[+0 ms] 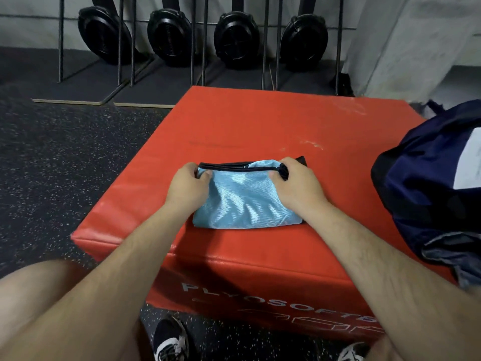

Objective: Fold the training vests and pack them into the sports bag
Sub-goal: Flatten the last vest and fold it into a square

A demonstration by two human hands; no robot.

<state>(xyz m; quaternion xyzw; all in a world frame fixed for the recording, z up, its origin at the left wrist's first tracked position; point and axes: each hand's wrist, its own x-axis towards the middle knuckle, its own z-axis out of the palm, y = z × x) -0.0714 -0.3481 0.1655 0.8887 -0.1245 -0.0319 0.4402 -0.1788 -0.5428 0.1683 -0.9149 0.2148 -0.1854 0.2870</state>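
Observation:
A light blue training vest [244,199] with black trim lies folded into a small rectangle on the red foam box [260,121]. My left hand [186,186] pinches its far left corner, thumb on top of the fabric. My right hand [296,182] grips the far right corner, where the black trim bunches. The dark blue sports bag [426,183] sits at the box's right edge, about a hand's width from my right hand, with a white patch on its side.
Grey fabric [453,254] hangs below the bag at the box's right front corner. Black fan-wheel machines [169,37] stand on rails along the far wall. Speckled black rubber floor [65,157] lies to the left. My knees and shoes are near the box's front.

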